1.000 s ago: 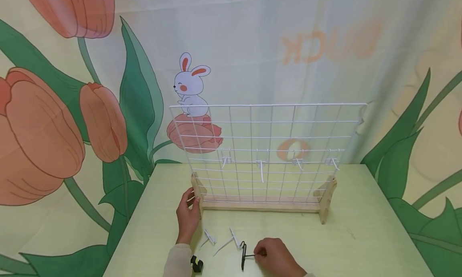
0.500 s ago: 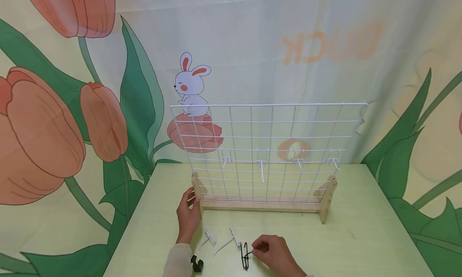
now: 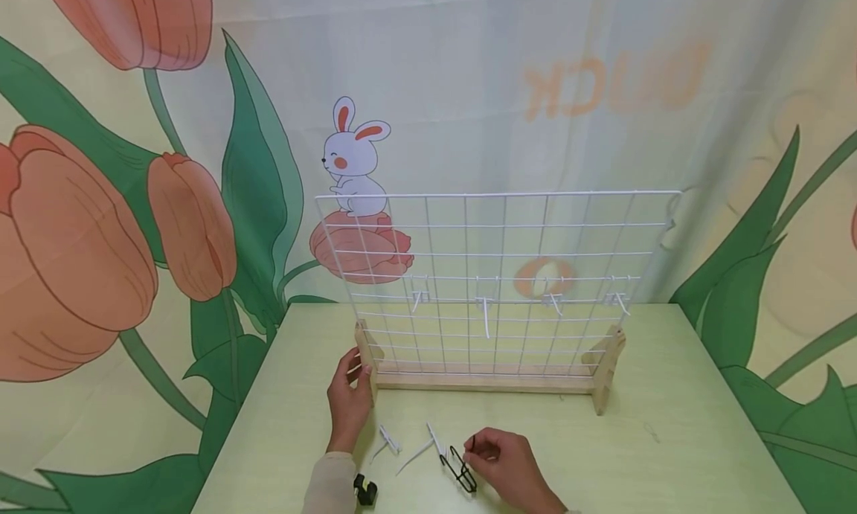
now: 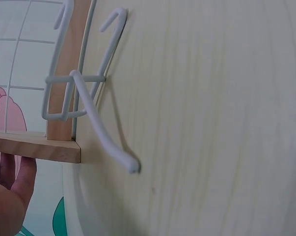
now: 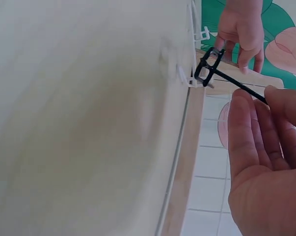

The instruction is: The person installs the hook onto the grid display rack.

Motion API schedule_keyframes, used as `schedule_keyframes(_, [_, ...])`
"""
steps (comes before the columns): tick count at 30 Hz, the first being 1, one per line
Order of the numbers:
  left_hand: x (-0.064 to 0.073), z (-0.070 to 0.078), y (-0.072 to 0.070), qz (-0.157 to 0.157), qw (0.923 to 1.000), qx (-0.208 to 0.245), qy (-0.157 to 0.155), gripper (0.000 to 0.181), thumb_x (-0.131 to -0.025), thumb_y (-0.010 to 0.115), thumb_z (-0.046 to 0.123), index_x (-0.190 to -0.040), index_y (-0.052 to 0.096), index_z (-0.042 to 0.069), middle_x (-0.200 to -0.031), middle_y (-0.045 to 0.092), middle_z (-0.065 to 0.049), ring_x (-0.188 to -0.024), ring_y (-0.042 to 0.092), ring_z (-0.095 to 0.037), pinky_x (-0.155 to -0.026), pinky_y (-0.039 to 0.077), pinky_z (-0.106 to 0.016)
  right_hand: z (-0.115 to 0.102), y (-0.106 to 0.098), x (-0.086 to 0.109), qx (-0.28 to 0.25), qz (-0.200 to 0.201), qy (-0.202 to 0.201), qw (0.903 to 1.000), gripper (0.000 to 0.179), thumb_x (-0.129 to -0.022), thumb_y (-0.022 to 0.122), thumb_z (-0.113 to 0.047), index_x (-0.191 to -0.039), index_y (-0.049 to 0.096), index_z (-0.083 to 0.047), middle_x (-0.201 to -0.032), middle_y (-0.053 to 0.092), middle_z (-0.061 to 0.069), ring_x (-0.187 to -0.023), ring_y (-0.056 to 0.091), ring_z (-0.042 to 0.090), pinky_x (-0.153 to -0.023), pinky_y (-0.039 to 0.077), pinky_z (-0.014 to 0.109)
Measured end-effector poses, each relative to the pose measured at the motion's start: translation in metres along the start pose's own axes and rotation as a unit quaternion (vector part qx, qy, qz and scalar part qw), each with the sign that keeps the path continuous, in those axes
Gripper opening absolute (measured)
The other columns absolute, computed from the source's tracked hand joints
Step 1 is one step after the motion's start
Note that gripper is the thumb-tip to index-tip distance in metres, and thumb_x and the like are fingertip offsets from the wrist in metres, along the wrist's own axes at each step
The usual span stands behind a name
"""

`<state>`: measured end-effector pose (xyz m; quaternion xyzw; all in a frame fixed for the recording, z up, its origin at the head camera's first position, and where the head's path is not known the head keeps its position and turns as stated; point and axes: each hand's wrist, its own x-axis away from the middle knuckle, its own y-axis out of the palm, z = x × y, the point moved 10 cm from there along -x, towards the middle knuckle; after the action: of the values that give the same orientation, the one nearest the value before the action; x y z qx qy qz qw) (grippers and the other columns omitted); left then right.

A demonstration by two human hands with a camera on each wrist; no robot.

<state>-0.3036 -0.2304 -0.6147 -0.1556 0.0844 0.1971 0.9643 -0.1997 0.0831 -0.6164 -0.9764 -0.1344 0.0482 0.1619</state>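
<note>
In the head view, my right hand (image 3: 506, 466) pinches the thin stem of a black wire display hook (image 3: 459, 469) between thumb and fingers. The right wrist view shows the black hook's frame (image 5: 209, 67) pointing away from the fingers. My left hand (image 3: 350, 406) holds the left wooden foot (image 3: 370, 373) of a white wire grid rack (image 3: 485, 255), fingertips against its outer side. Two loose white hooks, a smaller one (image 3: 386, 441) and a longer one (image 3: 428, 449), lie between the hands. One white hook (image 4: 91, 105) looms large in the left wrist view.
Several white hooks, one of them longer (image 3: 486, 319), hang across the grid. A small black object (image 3: 365, 490) lies beside the left sleeve (image 3: 329, 484). The table (image 3: 669, 439) ends at a printed curtain (image 3: 455, 90) behind the rack.
The black hook has turned in my right fingers, from upright and edge-on to tilted, its frame now facing the head view more. My right hand has risen slightly; the left hand stays put.
</note>
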Motion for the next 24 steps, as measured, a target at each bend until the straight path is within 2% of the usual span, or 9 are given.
schedule_keyframes(10, [0.001, -0.002, -0.001, 0.000, 1.0000, 0.004, -0.001, 0.043, -0.105, 0.066, 0.010, -0.145, 0.061, 0.023, -0.135, 0.069, -0.012, -0.121, 0.069, -0.032, -0.095, 0.058, -0.055, -0.022, -0.002, -0.006, 0.000, 0.033, -0.049, 0.9982, 0.008, -0.092, 0.083, -0.011, -0.097, 0.078, -0.015, -0.089, 0.080, -0.006, -0.079, 0.076, 0.006, -0.072, 0.062, 0.025])
schedule_keyframes(15, [0.001, -0.002, -0.001, -0.001, 1.0000, 0.009, -0.002, 0.043, -0.104, 0.066, 0.009, -0.145, 0.061, 0.023, -0.135, 0.069, -0.012, -0.121, 0.069, -0.032, -0.095, 0.058, -0.053, -0.040, -0.004, -0.011, -0.006, 0.049, -0.074, 0.9960, 0.009, -0.091, 0.085, -0.014, -0.094, 0.078, -0.019, -0.088, 0.080, -0.007, -0.080, 0.077, 0.006, -0.072, 0.063, 0.026])
schedule_keyframes(20, [0.000, -0.003, 0.000, -0.004, 0.9999, 0.011, -0.004, 0.043, -0.105, 0.065, 0.009, -0.145, 0.061, 0.023, -0.135, 0.069, -0.011, -0.121, 0.069, -0.031, -0.095, 0.058, -0.052, -0.058, -0.005, -0.016, -0.028, 0.063, -0.091, 0.9935, 0.010, -0.091, 0.085, -0.015, -0.093, 0.078, -0.022, -0.090, 0.081, -0.004, -0.081, 0.077, 0.008, -0.072, 0.064, 0.027])
schedule_keyframes(24, [0.000, -0.002, 0.001, -0.007, 0.9999, 0.013, -0.006, 0.044, -0.105, 0.065, 0.009, -0.146, 0.060, 0.024, -0.136, 0.068, -0.012, -0.123, 0.067, -0.032, -0.098, 0.058, -0.055, -0.075, -0.008, -0.022, -0.044, 0.077, -0.104, 0.9906, 0.007, -0.092, 0.084, -0.014, -0.093, 0.078, -0.018, -0.092, 0.081, 0.000, -0.081, 0.078, 0.010, -0.072, 0.064, 0.027])
